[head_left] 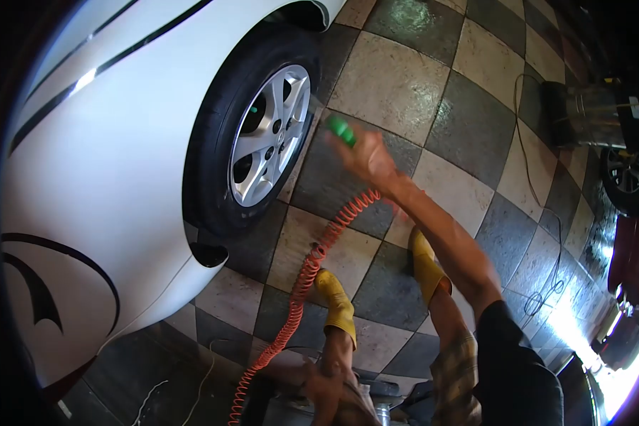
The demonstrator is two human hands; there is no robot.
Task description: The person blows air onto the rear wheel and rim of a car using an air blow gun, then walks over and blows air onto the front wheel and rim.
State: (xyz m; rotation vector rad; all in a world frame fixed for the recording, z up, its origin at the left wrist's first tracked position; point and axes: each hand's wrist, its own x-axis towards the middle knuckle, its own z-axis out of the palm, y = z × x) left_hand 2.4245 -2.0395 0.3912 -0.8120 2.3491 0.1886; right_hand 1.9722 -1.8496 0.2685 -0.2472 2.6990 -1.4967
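My right hand reaches out toward the car wheel, fingers wrapped round a green-tipped tool. The tool's nose points at the silver rim, with a gap between them. From near my right wrist an orange coiled hose runs down to the bottom edge. My left hand is low in the view by my leg, dim and blurred; its fingers and anything in them cannot be made out.
A white car body fills the left side. Below me are my yellow boots on checkered floor tiles. A thin cable lies on the right, near a metal cylinder and another wheel. Bright light enters lower right.
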